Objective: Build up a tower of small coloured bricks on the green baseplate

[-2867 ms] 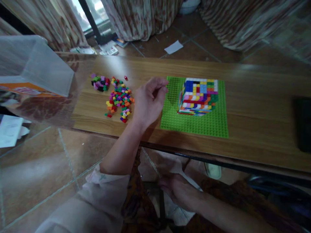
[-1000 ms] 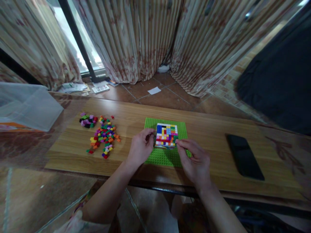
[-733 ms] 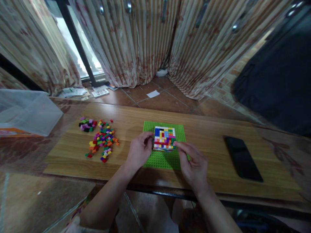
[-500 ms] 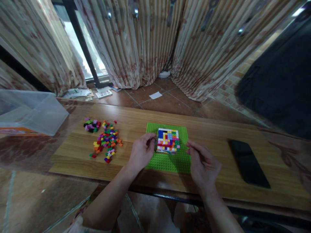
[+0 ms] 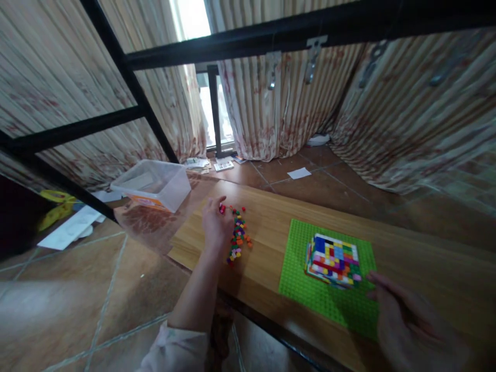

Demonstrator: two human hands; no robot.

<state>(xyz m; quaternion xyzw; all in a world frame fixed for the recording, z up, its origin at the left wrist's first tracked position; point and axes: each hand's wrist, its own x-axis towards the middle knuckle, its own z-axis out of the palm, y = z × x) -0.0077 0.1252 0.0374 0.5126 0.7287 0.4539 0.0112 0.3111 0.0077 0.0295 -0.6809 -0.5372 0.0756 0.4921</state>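
A block of many-coloured small bricks (image 5: 334, 260) stands on a green studded baseplate (image 5: 302, 279) on the wooden table (image 5: 271, 227). My left hand (image 5: 214, 223) reaches out over the left part of a pile of loose coloured bricks (image 5: 238, 238), fingers curled down among them; what it grips is hidden. My right hand (image 5: 406, 323) rests at the baseplate's near right corner, fingers loosely spread, holding nothing, just short of the built block.
A clear plastic tub (image 5: 153, 184) sits at the table's far left end. Black metal bars (image 5: 127, 82) cross overhead and to the left. Curtains (image 5: 287, 98) hang behind, with papers (image 5: 298, 173) on the tiled floor.
My left hand left the built block and went left to the loose bricks. My right hand drew back from the block. The view swung left and upward.
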